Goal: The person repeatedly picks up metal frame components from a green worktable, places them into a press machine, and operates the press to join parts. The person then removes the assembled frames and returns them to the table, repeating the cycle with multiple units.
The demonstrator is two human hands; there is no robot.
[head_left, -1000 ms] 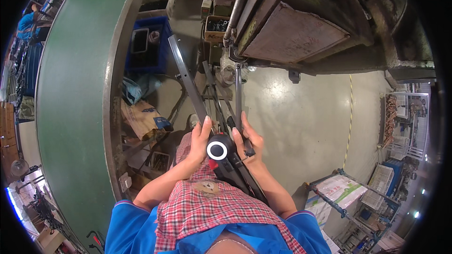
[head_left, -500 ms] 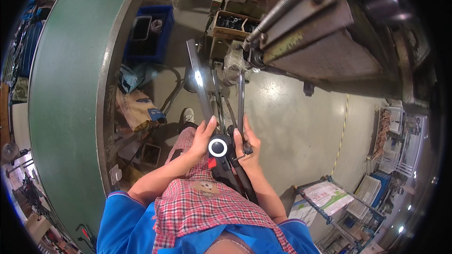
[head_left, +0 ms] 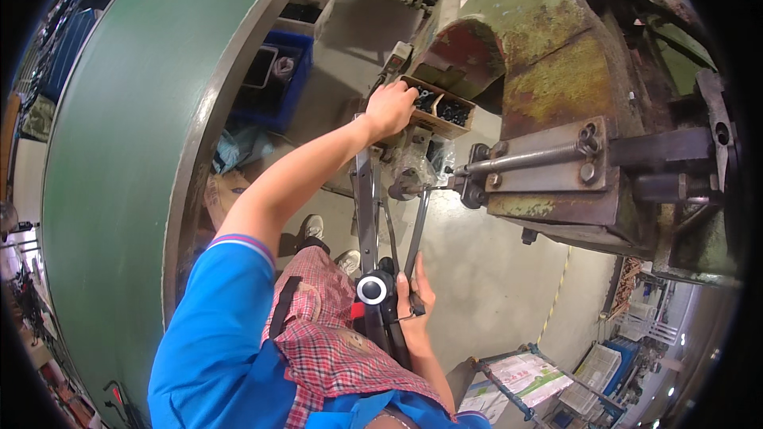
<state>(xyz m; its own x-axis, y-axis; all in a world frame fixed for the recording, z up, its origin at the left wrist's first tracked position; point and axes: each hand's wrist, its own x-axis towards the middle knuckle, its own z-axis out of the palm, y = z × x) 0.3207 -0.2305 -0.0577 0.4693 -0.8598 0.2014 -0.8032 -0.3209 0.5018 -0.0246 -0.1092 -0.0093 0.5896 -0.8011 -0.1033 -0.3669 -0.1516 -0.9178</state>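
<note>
Left hand [head_left: 392,108], since the earlier frames, is leaving the frame's left bar [head_left: 366,214] and is now reaching forward to the box [head_left: 437,125]; the right hand [head_left: 416,302] is staying on the right bar [head_left: 418,232].

Left fingers: bending over the box's left end; whether they are gripping anything, cannot tell. Right fingers and thumb: closing around the near part of the right bar, gripping it from both sides.

Frame — black, long-barred: standing before the person's apron [head_left: 350,357], its bars pointing away toward the machine [head_left: 556,71]. Hub [head_left: 370,290], round, with a white ring: sitting at the near end of the left bar, just left of the right hand. Right bar's far end: lying just beside the machine's tip; contact is not showing clearly.

Box, open and divided: holding small dark parts [head_left: 455,113], standing just left of the machine. Clear plastic [head_left: 413,160]: hanging below the box.

Bench [head_left: 143,151], green: running along the left side. Blue bin [head_left: 296,87]: standing beside the bench, well apart from the frame.
</note>
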